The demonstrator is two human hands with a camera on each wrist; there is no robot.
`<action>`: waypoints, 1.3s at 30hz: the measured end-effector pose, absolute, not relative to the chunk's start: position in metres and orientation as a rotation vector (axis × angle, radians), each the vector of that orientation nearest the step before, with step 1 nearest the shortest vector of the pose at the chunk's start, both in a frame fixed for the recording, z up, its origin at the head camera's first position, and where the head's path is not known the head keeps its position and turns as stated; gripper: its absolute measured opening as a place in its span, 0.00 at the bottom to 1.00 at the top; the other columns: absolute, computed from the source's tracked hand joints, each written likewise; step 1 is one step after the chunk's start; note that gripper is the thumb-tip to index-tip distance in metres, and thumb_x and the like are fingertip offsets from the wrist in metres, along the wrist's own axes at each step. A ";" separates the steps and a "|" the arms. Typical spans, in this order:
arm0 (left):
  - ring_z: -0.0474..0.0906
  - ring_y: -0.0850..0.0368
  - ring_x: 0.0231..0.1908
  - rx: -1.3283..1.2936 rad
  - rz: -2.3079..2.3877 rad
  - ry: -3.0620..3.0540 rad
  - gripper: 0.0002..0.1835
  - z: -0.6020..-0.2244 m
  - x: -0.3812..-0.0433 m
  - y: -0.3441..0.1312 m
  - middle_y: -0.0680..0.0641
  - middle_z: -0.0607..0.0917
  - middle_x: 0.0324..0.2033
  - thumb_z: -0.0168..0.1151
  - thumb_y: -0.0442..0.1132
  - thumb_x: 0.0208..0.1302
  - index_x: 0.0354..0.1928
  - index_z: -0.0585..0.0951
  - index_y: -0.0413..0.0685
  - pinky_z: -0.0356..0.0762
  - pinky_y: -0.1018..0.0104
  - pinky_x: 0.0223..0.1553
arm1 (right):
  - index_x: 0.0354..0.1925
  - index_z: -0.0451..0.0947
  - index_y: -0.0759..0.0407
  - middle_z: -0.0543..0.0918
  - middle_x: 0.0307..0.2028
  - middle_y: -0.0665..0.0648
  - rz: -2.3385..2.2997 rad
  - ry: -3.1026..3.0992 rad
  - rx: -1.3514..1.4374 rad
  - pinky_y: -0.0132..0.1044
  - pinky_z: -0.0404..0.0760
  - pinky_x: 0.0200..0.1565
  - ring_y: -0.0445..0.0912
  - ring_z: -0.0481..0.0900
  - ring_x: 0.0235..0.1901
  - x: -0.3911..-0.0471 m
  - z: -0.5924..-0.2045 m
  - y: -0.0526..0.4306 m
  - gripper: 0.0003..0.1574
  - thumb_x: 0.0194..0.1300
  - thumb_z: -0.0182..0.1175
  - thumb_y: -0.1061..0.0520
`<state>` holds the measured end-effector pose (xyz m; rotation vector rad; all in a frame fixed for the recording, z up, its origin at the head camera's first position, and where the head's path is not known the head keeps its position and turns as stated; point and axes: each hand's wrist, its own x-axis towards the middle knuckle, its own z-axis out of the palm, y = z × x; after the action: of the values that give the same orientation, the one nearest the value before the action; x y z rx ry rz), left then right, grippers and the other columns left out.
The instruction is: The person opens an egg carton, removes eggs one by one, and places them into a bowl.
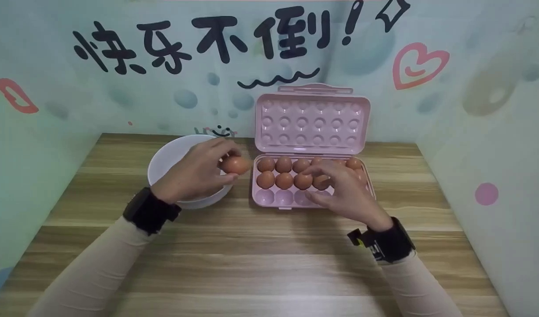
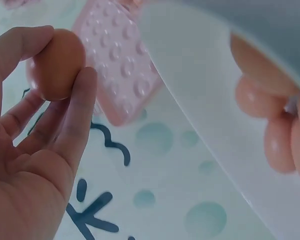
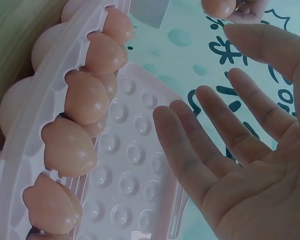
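My left hand (image 1: 194, 169) holds a brown egg (image 1: 235, 165) between thumb and fingertips, above the right side of a white bowl (image 1: 161, 154). Several more eggs (image 2: 280, 142) lie inside that bowl in the left wrist view. To the right stands a pink egg carton (image 1: 269, 205) with its lid (image 1: 313, 123) raised. Brown eggs (image 1: 284, 180) fill its back and middle rows as far as I can see, while bare cups show in the front row. Over the carton's right part hovers my right hand (image 1: 346, 193), fingers spread and nothing in them; it hides some of the eggs.
Both containers stand near the back of a wood-grain table (image 1: 252, 264). Right behind them rises a pale printed backdrop (image 1: 128, 97) with black lettering, and it continues along both sides.
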<state>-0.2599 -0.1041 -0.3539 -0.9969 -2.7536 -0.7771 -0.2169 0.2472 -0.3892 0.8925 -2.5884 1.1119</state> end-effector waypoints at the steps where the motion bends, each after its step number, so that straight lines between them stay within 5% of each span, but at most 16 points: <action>1: 0.79 0.52 0.50 -0.968 -0.765 -2.785 0.21 -0.352 -0.261 -0.109 0.48 0.83 0.53 0.75 0.39 0.62 0.56 0.81 0.49 0.82 0.56 0.52 | 0.54 0.85 0.57 0.87 0.55 0.56 1.089 -2.595 0.893 0.44 0.88 0.49 0.49 0.84 0.54 -0.217 -0.389 0.247 0.25 0.58 0.78 0.63; 8: 0.77 0.49 0.48 -0.844 -0.684 -2.968 0.21 -0.348 -0.269 -0.138 0.46 0.83 0.49 0.76 0.41 0.63 0.55 0.80 0.49 0.78 0.53 0.50 | 0.55 0.85 0.55 0.87 0.57 0.51 1.006 -2.624 0.865 0.41 0.85 0.54 0.47 0.81 0.63 -0.218 -0.390 0.247 0.26 0.58 0.78 0.61; 15: 0.76 0.46 0.45 -0.853 -0.660 -3.032 0.16 -0.353 -0.276 -0.161 0.44 0.82 0.42 0.75 0.33 0.58 0.47 0.81 0.45 0.76 0.53 0.45 | 0.54 0.85 0.53 0.87 0.55 0.50 0.953 -2.628 0.883 0.44 0.83 0.53 0.44 0.83 0.51 -0.219 -0.392 0.247 0.26 0.57 0.79 0.61; 22: 0.74 0.46 0.46 -0.773 -0.599 -3.151 0.14 -0.360 -0.281 -0.169 0.43 0.81 0.44 0.72 0.33 0.60 0.48 0.83 0.44 0.75 0.52 0.46 | 0.55 0.85 0.53 0.87 0.56 0.50 0.974 -2.618 0.902 0.51 0.83 0.55 0.48 0.82 0.60 -0.218 -0.392 0.248 0.26 0.58 0.79 0.61; 30: 0.75 0.45 0.42 -0.767 -0.518 -3.142 0.14 -0.371 -0.285 -0.169 0.42 0.79 0.42 0.68 0.32 0.58 0.47 0.85 0.39 0.75 0.53 0.46 | 0.57 0.85 0.58 0.87 0.55 0.51 0.943 -2.605 0.940 0.41 0.84 0.52 0.45 0.83 0.54 -0.219 -0.393 0.251 0.28 0.58 0.79 0.63; 39: 0.74 0.46 0.39 -0.814 -0.478 -3.187 0.08 -0.379 -0.288 -0.163 0.44 0.80 0.34 0.67 0.32 0.58 0.40 0.85 0.38 0.75 0.53 0.47 | 0.56 0.85 0.57 0.88 0.55 0.49 0.942 -2.605 0.943 0.49 0.83 0.55 0.47 0.82 0.55 -0.220 -0.395 0.250 0.27 0.58 0.79 0.62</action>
<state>-0.2882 -0.1635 -0.3793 -0.8144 -3.1873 -0.4777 -0.2199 0.2503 -0.3945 0.9426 -2.6054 0.9420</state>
